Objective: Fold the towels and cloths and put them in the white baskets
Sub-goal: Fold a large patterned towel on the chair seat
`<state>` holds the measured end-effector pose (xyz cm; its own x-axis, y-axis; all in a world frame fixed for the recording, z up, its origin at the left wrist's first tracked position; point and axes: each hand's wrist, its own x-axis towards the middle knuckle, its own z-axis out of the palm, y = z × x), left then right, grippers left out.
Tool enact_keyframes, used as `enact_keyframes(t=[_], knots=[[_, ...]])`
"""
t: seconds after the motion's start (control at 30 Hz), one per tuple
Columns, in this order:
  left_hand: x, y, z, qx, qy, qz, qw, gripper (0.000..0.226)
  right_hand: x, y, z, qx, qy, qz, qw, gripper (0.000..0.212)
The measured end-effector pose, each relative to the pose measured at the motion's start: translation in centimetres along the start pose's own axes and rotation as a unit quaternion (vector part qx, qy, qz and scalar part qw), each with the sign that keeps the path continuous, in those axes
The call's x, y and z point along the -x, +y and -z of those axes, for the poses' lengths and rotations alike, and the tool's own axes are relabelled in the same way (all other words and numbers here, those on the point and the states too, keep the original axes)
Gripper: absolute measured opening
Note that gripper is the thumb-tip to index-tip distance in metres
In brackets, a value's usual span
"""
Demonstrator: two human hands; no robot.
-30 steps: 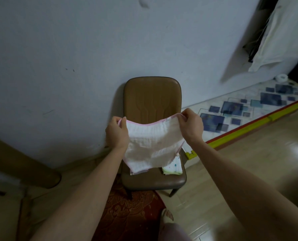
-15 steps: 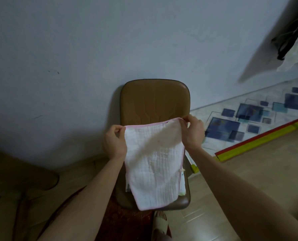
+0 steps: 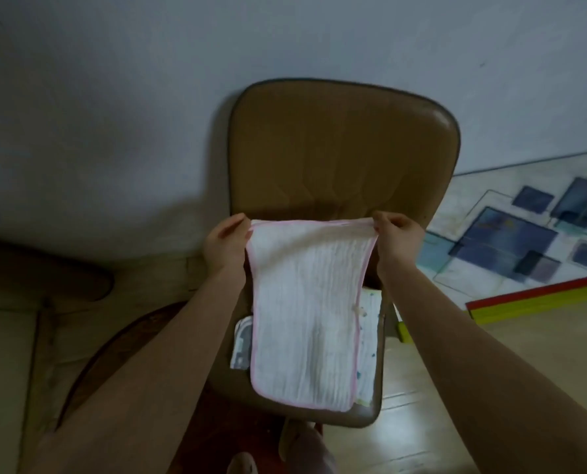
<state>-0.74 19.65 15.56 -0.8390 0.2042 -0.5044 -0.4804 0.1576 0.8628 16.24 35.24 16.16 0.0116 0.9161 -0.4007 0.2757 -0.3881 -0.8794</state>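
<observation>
pinching the two upper corners of the pink-edged white cloth [image 3: 305,316], the left hand [image 3: 224,246] and right hand [image 3: 395,238] hold its top edge stretched level near the back edge of the seat of the brown chair [image 3: 343,148], so the rest drapes flat and straight toward the seat's front edge. each hand has thumb and fingers closed tight on a corner; neither holds anything else. held taut like this, the cloth probably squares itself for a clean fold, or for laying down smooth. beneath it, flat on the seat, lie a spotted cloth [image 3: 369,340] showing past its right side toward the seat's right edge and a grey-patterned cloth [image 3: 242,343] showing at its left side, which looks like a pile kept together for later carrying. no white basket is in view, so putting away is not yet done.
</observation>
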Motion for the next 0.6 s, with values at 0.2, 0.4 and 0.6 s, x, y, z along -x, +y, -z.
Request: enact_keyframes(t=[0.2, 0.4, 0.6], knots=[[-1.7, -6.2, 2.6, -0.035, 0.012, 0.111, 0.993, 0.034, 0.4, 8.0, 0.4, -0.011, 0.007, -0.144, 0.989, 0.037], [1.8, -10.9, 7.2, -0.165, -0.059, 0.219, 0.960, 0.030, 4.8, 16.7, 4.0, 0.032, 0.024, -0.228, 0.973, 0.012], [4.7, -18.0, 12.0, -0.183, -0.008, 0.226, 0.957, 0.018, 9.6, 24.2, 7.2, 0.059, 0.057, -0.216, 0.973, 0.020]])
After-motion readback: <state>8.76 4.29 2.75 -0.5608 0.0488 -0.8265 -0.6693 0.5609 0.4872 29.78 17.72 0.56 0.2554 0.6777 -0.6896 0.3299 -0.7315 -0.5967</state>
